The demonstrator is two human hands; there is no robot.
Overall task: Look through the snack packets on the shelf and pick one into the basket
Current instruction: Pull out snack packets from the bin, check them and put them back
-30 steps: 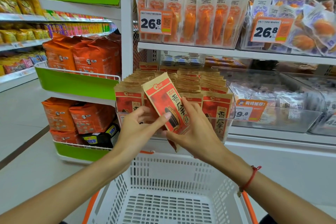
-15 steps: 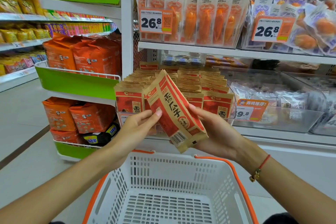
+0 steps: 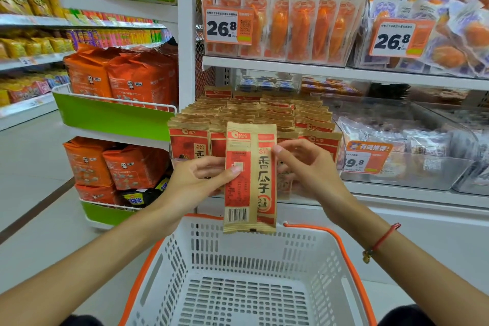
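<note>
- Head view is showing a sunflower seed packet being held upright, its back panel with barcode facing the camera, directly above the near rim of the white basket.
- The left hand is gripping the packet at its left edge, thumb lying across the front and fingers behind.
- The right hand is touching the packet's right edge with a fingertip; its remaining fingers are curling loosely and are not seen closing on anything (a steadying contact, in my judgement).
- The remaining seed packets are standing in rows on the shelf just behind both hands.
- Progress: browsing and selection are appearing complete, with one packet lifted clear of the rows. The basket is holding nothing visible, so the drop into it is outstanding.
- Obscured: the fingers behind the packet are hidden; the small print is proving illegible; the basket's near end is running out of frame.
</note>
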